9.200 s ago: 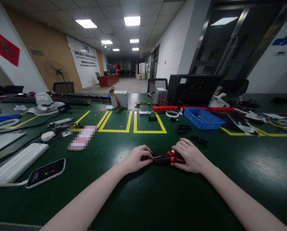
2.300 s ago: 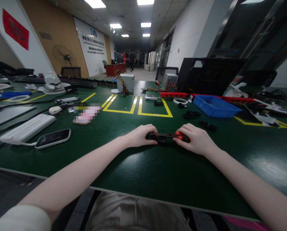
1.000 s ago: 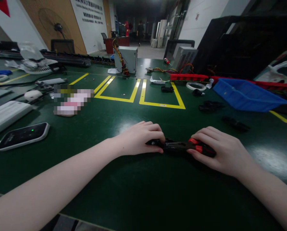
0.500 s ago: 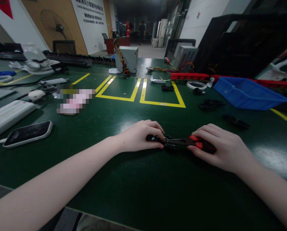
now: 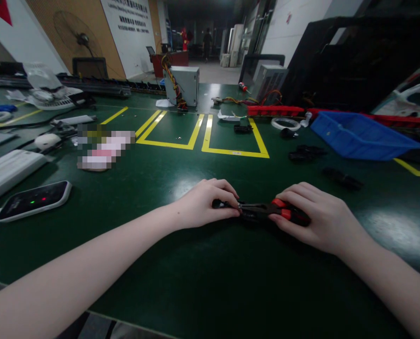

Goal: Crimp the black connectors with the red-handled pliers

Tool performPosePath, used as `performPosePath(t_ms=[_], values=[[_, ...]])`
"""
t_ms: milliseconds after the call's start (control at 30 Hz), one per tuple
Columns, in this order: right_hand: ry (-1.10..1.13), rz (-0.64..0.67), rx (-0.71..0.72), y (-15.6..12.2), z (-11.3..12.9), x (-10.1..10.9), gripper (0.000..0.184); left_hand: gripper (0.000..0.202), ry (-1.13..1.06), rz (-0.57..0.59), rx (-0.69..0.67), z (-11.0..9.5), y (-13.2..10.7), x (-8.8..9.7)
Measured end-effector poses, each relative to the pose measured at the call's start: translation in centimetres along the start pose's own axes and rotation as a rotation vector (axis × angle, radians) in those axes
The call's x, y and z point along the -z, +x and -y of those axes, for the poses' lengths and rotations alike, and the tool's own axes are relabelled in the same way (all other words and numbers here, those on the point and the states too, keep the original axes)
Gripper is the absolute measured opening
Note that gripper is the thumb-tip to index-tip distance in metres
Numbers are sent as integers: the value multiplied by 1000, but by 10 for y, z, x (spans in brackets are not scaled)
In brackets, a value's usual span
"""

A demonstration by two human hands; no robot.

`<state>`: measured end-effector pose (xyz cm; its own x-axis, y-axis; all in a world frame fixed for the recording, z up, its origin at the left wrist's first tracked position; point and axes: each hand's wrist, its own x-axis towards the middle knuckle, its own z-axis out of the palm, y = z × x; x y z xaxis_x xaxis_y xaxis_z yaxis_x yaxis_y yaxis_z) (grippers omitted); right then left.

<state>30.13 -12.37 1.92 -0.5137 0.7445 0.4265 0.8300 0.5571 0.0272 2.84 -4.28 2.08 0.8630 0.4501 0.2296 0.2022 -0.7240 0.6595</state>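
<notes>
In the middle of the green table (image 5: 210, 263), my left hand (image 5: 210, 202) pinches a small black part (image 5: 219, 204) between thumb and fingers. Most of that part is hidden, so its kind does not show. My right hand (image 5: 312, 216) is wrapped round the red and black handles of long-nose pliers (image 5: 266, 209). The narrow jaws point left and reach the black part beside my left fingertips. Whether the jaws are gripping it I cannot make out.
A blue tray (image 5: 365, 136) sits at the right, with black parts (image 5: 342, 179) before it. Yellow tape (image 5: 234, 153) marks the table. A grey power supply (image 5: 186, 84) stands behind. At the left lie a lit handheld device (image 5: 35, 200) and a white box (image 5: 12, 174).
The view has shifted slightly. The pliers' jaws have come a little nearer my left fingertips. Green and red lights now show on the handheld device. Both hands keep their hold.
</notes>
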Motion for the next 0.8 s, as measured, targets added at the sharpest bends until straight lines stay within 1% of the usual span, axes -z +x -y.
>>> performPosePath(t_ms=[267, 367, 500, 800], values=[[0, 1, 16, 3, -2, -3, 25, 12, 37, 3, 22, -1, 1, -1], [30, 7, 19, 5, 0, -2, 25, 12, 34, 4, 33, -3, 2, -2], [78, 18, 5, 5, 0, 1, 23, 13, 36, 33, 52, -4, 3, 0], [128, 5, -34, -3, -8, -1, 22, 27, 65, 82, 73, -4, 4, 2]])
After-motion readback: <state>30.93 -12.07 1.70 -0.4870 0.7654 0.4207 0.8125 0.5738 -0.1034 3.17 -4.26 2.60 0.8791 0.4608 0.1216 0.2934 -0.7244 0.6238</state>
